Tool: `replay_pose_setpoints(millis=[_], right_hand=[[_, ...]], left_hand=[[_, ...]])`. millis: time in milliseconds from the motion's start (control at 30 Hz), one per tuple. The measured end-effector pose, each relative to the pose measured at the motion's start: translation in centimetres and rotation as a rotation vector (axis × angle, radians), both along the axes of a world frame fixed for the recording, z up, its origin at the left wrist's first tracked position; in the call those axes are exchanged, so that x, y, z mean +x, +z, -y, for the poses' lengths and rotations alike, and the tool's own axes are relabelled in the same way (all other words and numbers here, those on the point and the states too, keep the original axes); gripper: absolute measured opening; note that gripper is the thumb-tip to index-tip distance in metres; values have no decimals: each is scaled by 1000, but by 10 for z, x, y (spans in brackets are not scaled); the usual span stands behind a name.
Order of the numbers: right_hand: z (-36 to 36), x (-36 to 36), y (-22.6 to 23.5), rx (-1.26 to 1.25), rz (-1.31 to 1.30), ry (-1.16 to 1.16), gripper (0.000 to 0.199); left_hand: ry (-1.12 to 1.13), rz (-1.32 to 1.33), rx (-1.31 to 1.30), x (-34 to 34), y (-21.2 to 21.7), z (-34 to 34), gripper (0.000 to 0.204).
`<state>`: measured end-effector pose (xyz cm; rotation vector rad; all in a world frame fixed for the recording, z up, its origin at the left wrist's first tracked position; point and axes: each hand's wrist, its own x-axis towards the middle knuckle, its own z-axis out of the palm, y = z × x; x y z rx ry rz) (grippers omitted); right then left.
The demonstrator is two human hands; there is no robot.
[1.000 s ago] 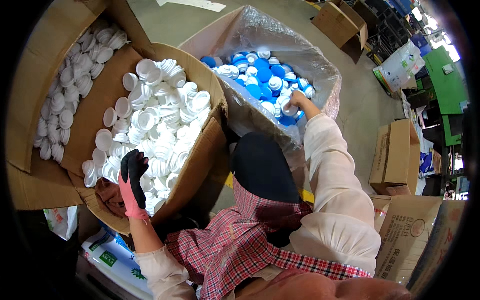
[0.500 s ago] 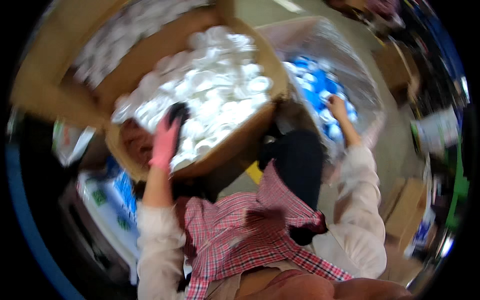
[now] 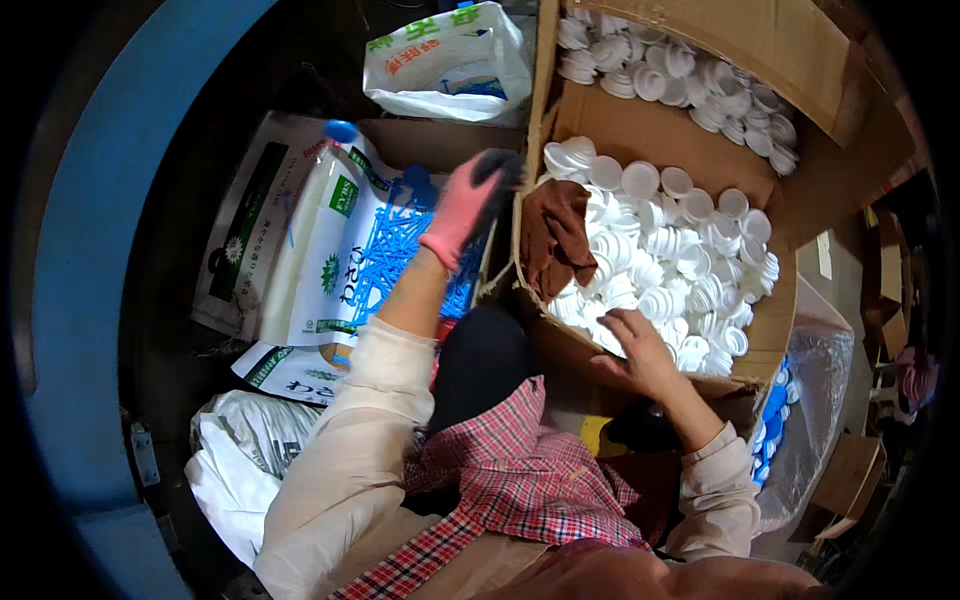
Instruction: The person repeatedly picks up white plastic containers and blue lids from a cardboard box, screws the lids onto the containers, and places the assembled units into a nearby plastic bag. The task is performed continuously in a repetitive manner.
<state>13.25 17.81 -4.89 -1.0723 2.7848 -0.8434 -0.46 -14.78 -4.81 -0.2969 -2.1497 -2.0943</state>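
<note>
Where a large cardboard box (image 3: 570, 345) is opened upward, round white caps (image 3: 640, 240) are heaped inside, nearly up to its near rim. Over the near edge of this heap the bare right hand (image 3: 645, 360) is held, its fingers (image 3: 618, 325) spread and slightly bent; whether a cap is touched cannot be told. A brown cloth (image 3: 556, 240) is bunched at the box's left side. Behind a cardboard panel (image 3: 670, 140), a second pile of white caps (image 3: 690, 85) is seen.

The caps are turned every way: some are faced flat side up, others are tipped on edge or nested in short rows whose axes differ.

Just by the box's left wall the left hand (image 3: 475, 205) is held, gloved in pink with dark fingers; it is blurred, and whether anything is gripped cannot be told. Thin blue sticks (image 3: 395, 245) are gathered below it in a carton (image 3: 435, 140) with printed white sacks (image 3: 310, 250), crossed over one another, many slanted.

The near rim is slanted down toward the right; above the heap, room is left by the open top, bounded at the far side by the panel.

Farther out, blue pieces are held in a white bag (image 3: 445, 70), and blue and white caps (image 3: 772, 425) in a clear plastic liner (image 3: 815, 390) at the right.
</note>
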Motion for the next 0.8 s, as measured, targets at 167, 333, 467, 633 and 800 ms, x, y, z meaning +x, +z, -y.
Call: replay_pose_setpoints(millis=[167,333,467,633,800], right_hand=[[28,-11,-12,198,107,37,49],[33,-15,-11,287,191,23,39],[34,-16,-15,318,258,-7,35],[28,-22,-26,379,316,40,39],[27,-26,-26,429,377,50,44]], left_hand=[[632,210,-317,-39,-142,173,29],[715,348,-765,-91,-222,241,44],[473,414,-1090,-143,-258,231,57],[255,658,-1430,-202,-311,216,101],[211,624,-1251,-215,-355,204,115]])
